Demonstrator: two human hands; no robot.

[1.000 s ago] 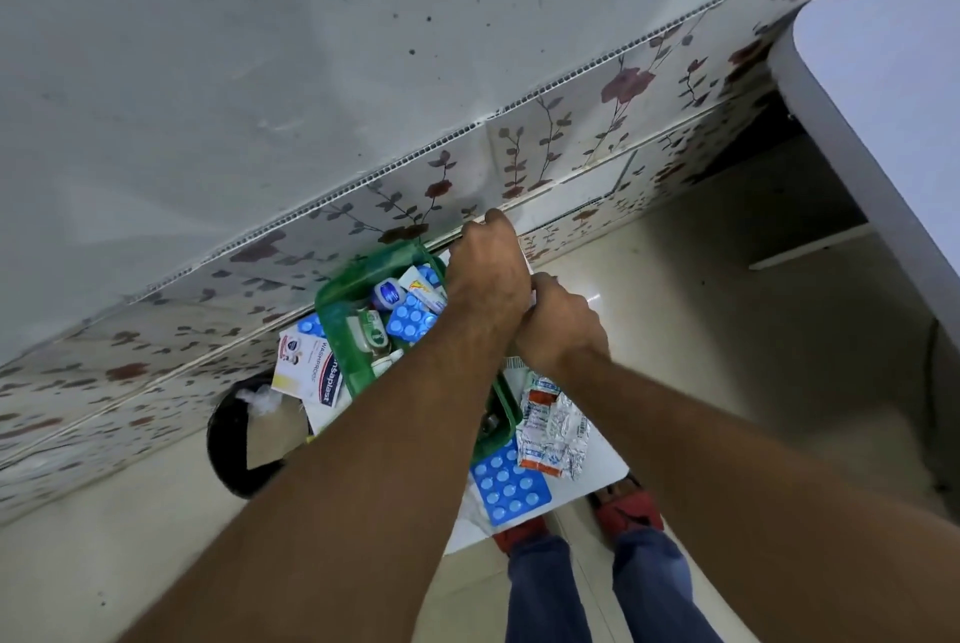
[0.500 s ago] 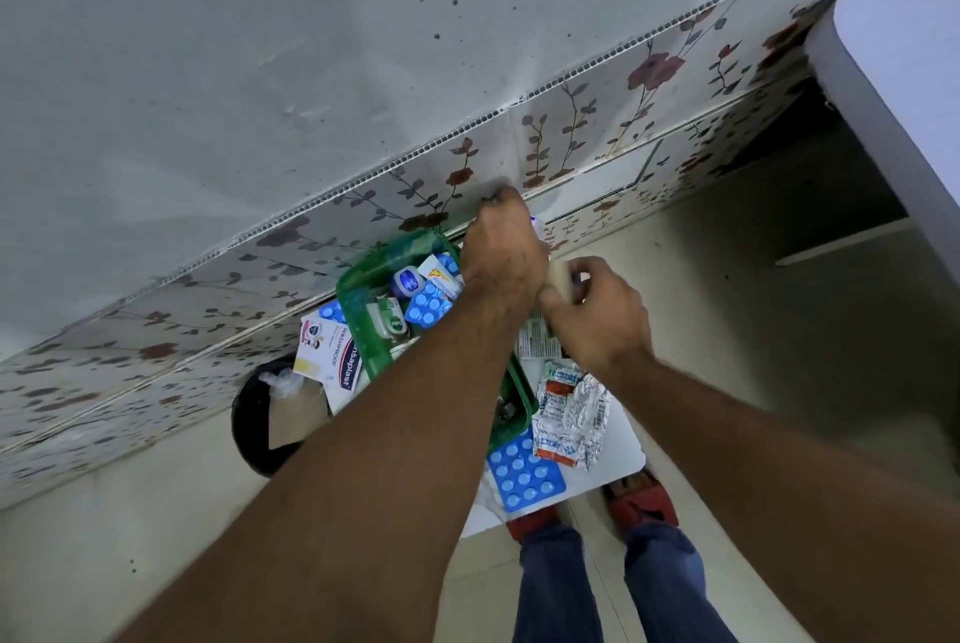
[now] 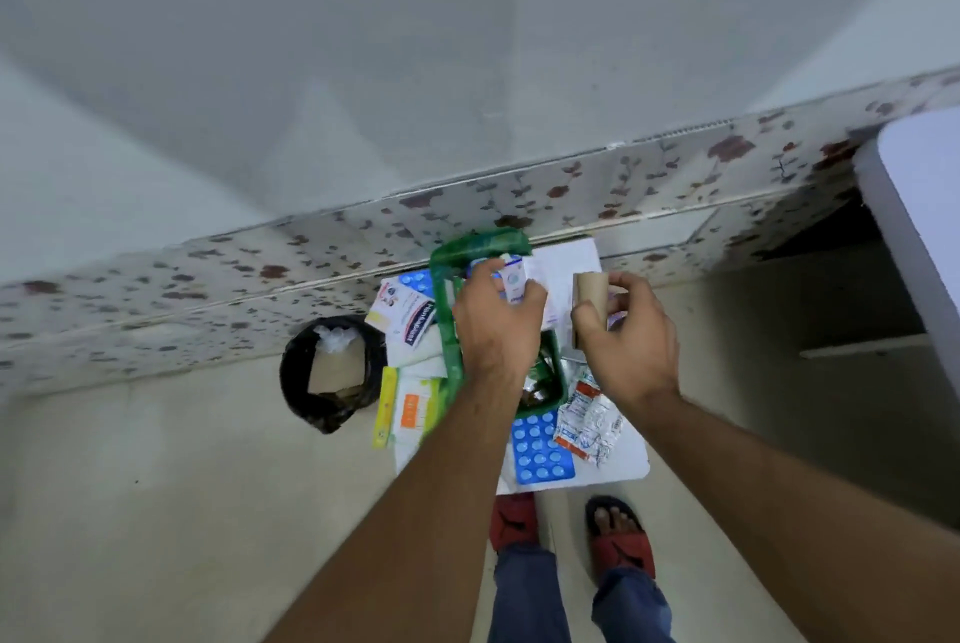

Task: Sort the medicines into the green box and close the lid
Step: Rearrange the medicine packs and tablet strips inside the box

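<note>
Hands just split apart: left hand (image 3: 496, 330) pinching a small white carton (image 3: 513, 279) over the green box (image 3: 448, 330), right hand (image 3: 631, 336) gripping a cardboard tube (image 3: 589, 291), so sorting's ongoing.

Green box (image 3: 448, 330) under the left hand (image 3: 493, 325), which grips a white-and-blue carton (image 3: 511, 281); brown cardboard tube (image 3: 589, 297) in the right hand (image 3: 631, 336). Below both, a blue blister strip (image 3: 540, 447) dotted pale.

Both hands crowded the green box (image 3: 447, 330) — the left hand (image 3: 493, 330) over its opening, the right hand (image 3: 628, 346) just beside — while blister packs (image 3: 540, 447) and cartons (image 3: 410, 320) cluttered the surface (image 3: 631, 460), leaving bare floor (image 3: 156, 512) open to the left.
</note>
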